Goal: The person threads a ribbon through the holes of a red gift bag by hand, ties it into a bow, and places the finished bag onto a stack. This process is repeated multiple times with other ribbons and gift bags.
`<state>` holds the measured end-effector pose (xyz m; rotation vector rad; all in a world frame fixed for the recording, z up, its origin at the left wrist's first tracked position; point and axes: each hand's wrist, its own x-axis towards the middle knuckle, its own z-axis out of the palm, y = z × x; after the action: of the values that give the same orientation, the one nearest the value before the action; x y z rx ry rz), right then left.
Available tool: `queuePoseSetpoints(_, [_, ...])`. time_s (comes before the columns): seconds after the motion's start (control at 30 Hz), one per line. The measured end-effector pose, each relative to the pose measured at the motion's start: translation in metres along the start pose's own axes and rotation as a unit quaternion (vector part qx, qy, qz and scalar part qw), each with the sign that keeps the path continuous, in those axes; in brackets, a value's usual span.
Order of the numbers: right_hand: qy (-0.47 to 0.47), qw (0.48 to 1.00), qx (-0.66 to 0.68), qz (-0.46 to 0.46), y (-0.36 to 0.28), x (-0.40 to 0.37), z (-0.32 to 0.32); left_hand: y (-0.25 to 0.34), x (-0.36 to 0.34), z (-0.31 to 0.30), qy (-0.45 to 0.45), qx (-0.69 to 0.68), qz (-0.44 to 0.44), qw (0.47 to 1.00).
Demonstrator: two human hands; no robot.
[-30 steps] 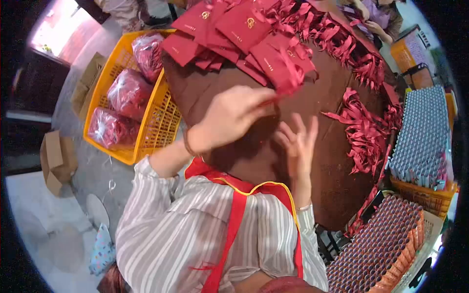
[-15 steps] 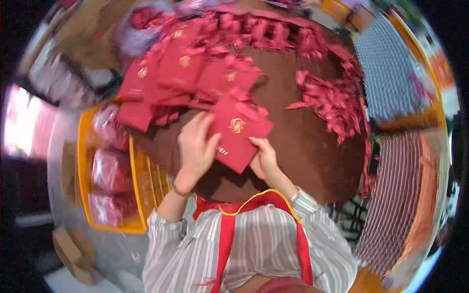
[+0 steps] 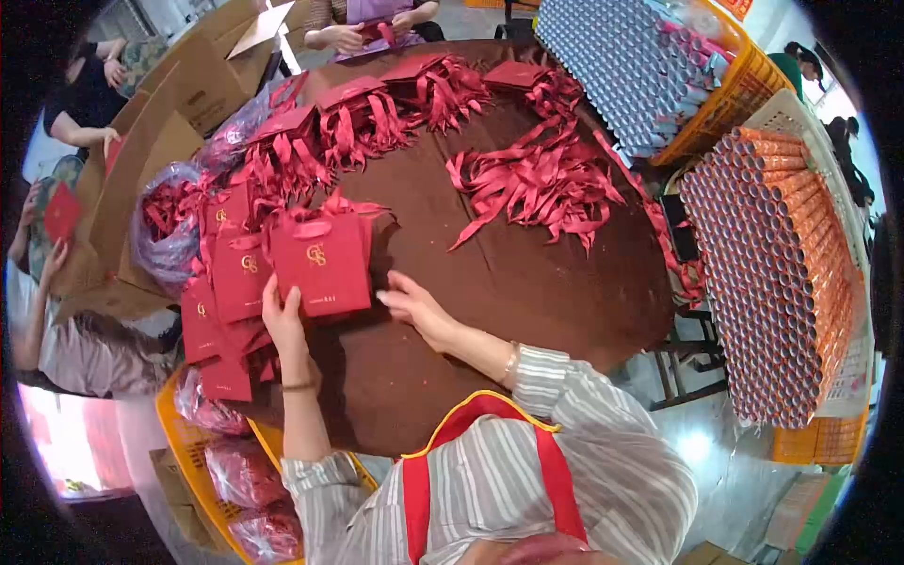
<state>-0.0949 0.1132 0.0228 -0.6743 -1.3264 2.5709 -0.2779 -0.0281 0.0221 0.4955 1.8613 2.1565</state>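
My left hand (image 3: pixel 285 315) grips the lower left edge of a small red paper gift bag (image 3: pixel 322 268), its thumb on the front. The bag has a gold emblem, a line of small print and a red ribbon handle at the top. My right hand (image 3: pixel 414 309) is just off the bag's right side, fingers apart, with nothing in it. More red gift bags (image 3: pixel 241 273) lie overlapping beside and under my left hand. A loose heap of red ribbons (image 3: pixel 551 184) lies farther off on the brown tabletop (image 3: pixel 490 311).
Stacked bags with hanging ribbons (image 3: pixel 353 122) line the far edge. Yellow crates (image 3: pixel 179 433) with wrapped packs stand at left. Blue tubes (image 3: pixel 617 75) and orange tubes (image 3: pixel 763 273) fill crates at right. Cardboard boxes (image 3: pixel 141 188) and other people's hands (image 3: pixel 348 38) are beyond the table.
The bag has moved left, over the other bags, and turned nearly square to me. My right hand has come off it. The view has shifted, showing more of the far side.
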Motion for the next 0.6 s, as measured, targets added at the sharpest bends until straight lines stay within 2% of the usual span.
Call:
queuePoseSetpoints(0.03, [0.053, 0.998, -0.020, -0.015, 0.006, 0.015, 0.000, 0.000, 0.007, 0.003, 0.006, 0.149, 0.069, 0.986])
queuePoseSetpoints(0.07, [0.072, 0.997, -0.026, -0.015, 0.007, 0.028, 0.000, 0.002, 0.014, 0.005, 0.011, 0.294, 0.137, 0.946])
queuePoseSetpoints(0.1, [0.091, 0.995, -0.033, -0.017, 0.005, 0.039, 0.002, -0.002, 0.018, 0.011, 0.043, 0.362, 0.187, 0.912])
queuePoseSetpoints(0.17, [0.089, 0.994, -0.054, -0.043, 0.005, 0.058, 0.013, 0.001, 0.020, 0.020, 0.043, 0.395, 0.149, 0.905])
queuePoseSetpoints(0.2, [0.096, 0.990, -0.073, -0.069, 0.008, 0.067, 0.018, 0.000, 0.022, 0.024, 0.039, 0.427, 0.233, 0.873])
queuePoseSetpoints(0.23, [0.078, 0.992, -0.079, -0.064, 0.008, 0.074, 0.018, 0.000, 0.020, 0.026, 0.033, 0.504, 0.211, 0.837])
queuePoseSetpoints(0.3, [0.043, 0.984, -0.109, -0.136, 0.018, 0.095, 0.011, 0.004, 0.020, 0.025, 0.029, 0.593, 0.219, 0.774])
queuePoseSetpoints(0.37, [0.118, 0.976, -0.083, -0.165, 0.027, 0.108, 0.004, 0.008, 0.018, 0.027, 0.040, 0.578, 0.253, 0.775])
queuePoseSetpoints(0.43, [0.125, 0.981, -0.075, -0.131, 0.001, 0.087, 0.014, 0.012, 0.022, 0.027, 0.026, 0.579, 0.259, 0.772])
queuePoseSetpoints(0.47, [0.118, 0.982, -0.067, -0.131, -0.001, 0.088, 0.011, 0.007, 0.027, 0.025, 0.042, 0.583, 0.298, 0.754])
queuePoseSetpoints(0.5, [0.112, 0.983, -0.061, -0.133, -0.004, 0.091, 0.007, 0.009, 0.026, 0.026, 0.044, 0.598, 0.277, 0.751])
queuePoseSetpoints(0.57, [0.136, 0.966, -0.081, -0.203, 0.020, 0.135, -0.023, 0.013, 0.025, 0.028, 0.036, 0.594, 0.256, 0.762])
queuePoseSetpoints(0.6, [0.157, 0.958, -0.113, -0.214, 0.007, 0.135, -0.020, 0.013, 0.024, 0.029, 0.023, 0.595, 0.223, 0.772])
